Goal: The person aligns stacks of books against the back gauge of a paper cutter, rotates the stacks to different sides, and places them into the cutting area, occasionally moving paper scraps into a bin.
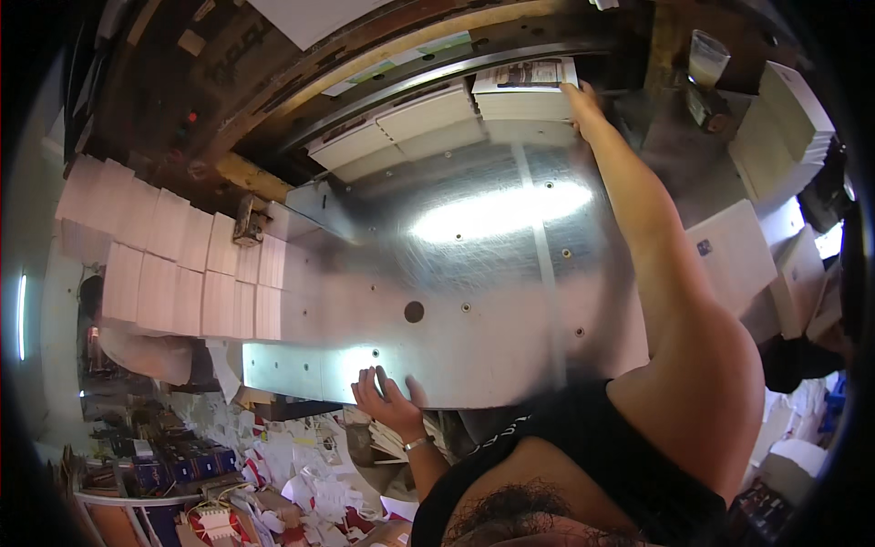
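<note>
Stack in hand: printed stack (pixel 524 102), pale page edges, picture cover on top; at the back of the metal table (pixel 492 356), right end of the row along the dark back bar.
Right hand: right hand (pixel 585 108), arm stretched far forward, fingers on the stack's right end near the top corner; gripping or only pressing, cannot tell.
Handling, judged: fairly heavy as a block, firm when kept square; single sheets or copies bend easily, cover maybe slick, corners easily dented.
Where to hold: both short ends, low down, squeezing inward so the layers don't fan; lifting by the top cover alone would likely shear it.
Row beside it: more paper stacks (pixel 428 123), just left of it, along the same bar.
Left hand: left hand (pixel 392 406), fingers spread, nothing held, at the table's front edge; contact with metal unclear.
Table left: white paper blocks (pixel 178 264) in close rows, small worn block (pixel 250 221) beside them.
Table right: tall paper pile (pixel 793 128), clear cup (pixel 708 59) near it.
Floor: paper scraps (pixel 314 479), lower left.
</note>
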